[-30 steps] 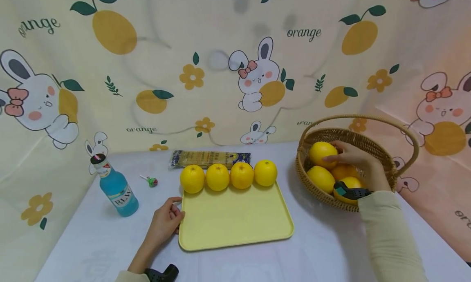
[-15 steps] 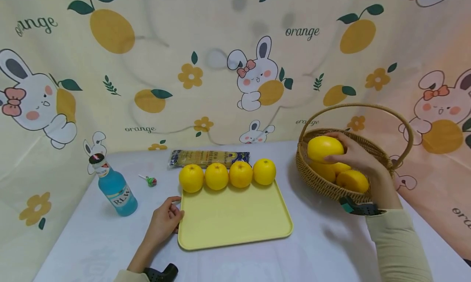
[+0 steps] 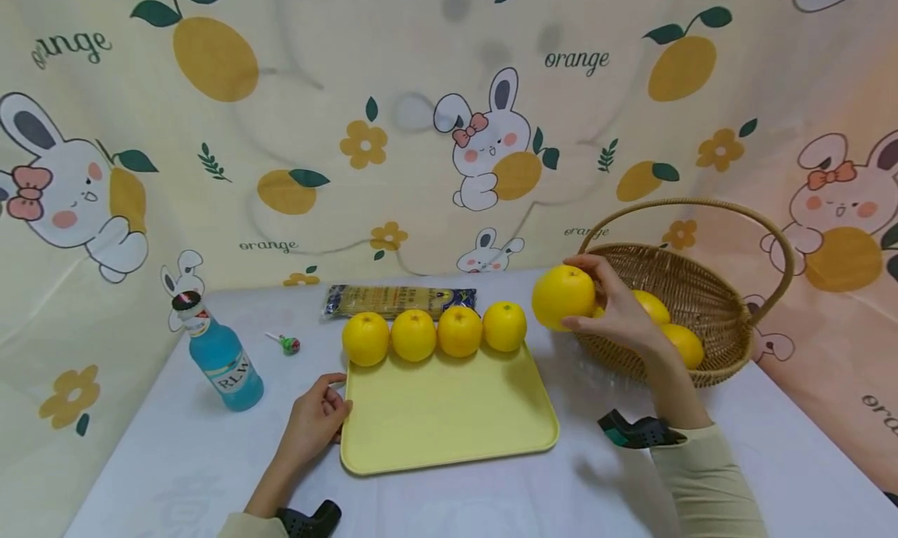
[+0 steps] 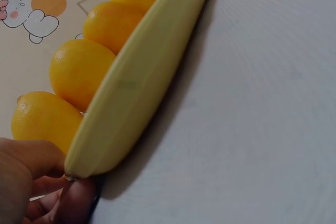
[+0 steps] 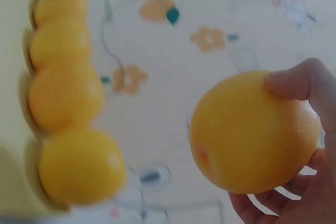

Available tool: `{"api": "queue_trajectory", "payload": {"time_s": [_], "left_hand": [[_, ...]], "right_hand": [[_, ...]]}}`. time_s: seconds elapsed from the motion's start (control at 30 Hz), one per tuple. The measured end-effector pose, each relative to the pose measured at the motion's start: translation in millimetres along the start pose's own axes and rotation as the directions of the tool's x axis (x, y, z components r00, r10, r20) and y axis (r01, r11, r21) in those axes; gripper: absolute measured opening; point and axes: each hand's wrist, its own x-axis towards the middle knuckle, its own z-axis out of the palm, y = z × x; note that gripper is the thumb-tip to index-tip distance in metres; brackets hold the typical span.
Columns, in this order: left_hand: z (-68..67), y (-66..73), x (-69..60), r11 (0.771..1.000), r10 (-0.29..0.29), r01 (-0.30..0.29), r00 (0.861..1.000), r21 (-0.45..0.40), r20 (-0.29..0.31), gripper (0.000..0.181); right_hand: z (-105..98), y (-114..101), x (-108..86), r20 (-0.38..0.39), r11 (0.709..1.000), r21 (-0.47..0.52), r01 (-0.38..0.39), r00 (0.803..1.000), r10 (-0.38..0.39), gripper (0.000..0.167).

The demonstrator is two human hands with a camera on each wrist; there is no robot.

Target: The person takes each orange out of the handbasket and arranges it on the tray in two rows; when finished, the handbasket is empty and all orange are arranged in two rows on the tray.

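My right hand [image 3: 617,308] holds a yellow orange [image 3: 563,297] in the air, between the tray's far right corner and the basket. In the right wrist view the thumb lies over this orange [image 5: 252,132] and the fingers curl beneath it. My left hand [image 3: 316,415] pinches the left edge of a yellow tray [image 3: 449,413], thumb at the rim; the left wrist view shows fingertips [image 4: 79,198] under the edge. Several oranges [image 3: 414,335] stand in a row along the tray's far side.
A wicker basket [image 3: 701,304] with more oranges [image 3: 682,346] stands at the right. Behind the tray lies a long flat packet [image 3: 400,300]. To the left are a blue bottle [image 3: 224,362] and a lollipop [image 3: 289,345]. A printed cloth hangs behind the table.
My right hand has lifted an orange out of the basket and carried it left, past the basket's rim. My left hand and the tray stay in place.
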Motion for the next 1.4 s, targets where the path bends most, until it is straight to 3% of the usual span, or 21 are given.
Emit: {"api": "queue_trajectory", "payload": {"time_s": [0.23, 0.5, 0.77, 0.9, 1.23, 1.4], "left_hand": [[-0.1, 1.3, -0.5, 1.0, 0.006, -0.006, 1.0, -0.005, -0.001, 0.043], [0.9, 2.2, 0.6, 1.0, -0.021, 0.021, 1.0, 0.007, 0.003, 0.044], [-0.1, 1.2, 0.7, 1.0, -0.022, 0.022, 1.0, -0.014, 0.009, 0.044], [0.2, 0.8, 0.8, 1.0, -0.022, 0.022, 1.0, -0.018, 0.009, 0.043], [-0.1, -0.2, 1.6, 1.0, -0.015, 0.016, 1.0, -0.013, 0.007, 0.043], [-1.0, 0.5, 1.2, 1.0, -0.008, 0.008, 1.0, -0.017, 0.01, 0.043]], "right_hand": [[51, -15, 16.8, 0.049, 0.997, 0.07, 0.037, 0.998, -0.041, 0.075], [100, -53, 29.2, 0.098, 0.993, 0.081, 0.085, 0.991, -0.092, 0.071], [157, -24, 41.1, 0.087, 0.992, 0.093, 0.085, 0.992, -0.093, 0.077], [182, -22, 40.9, 0.088, 0.991, 0.077, 0.107, 0.99, -0.113, 0.077], [229, -23, 34.7, 0.129, 0.99, -0.058, 0.126, 0.985, -0.118, 0.077], [242, -27, 30.9, 0.161, 0.972, -0.166, 0.168, 0.977, -0.141, 0.076]]}}
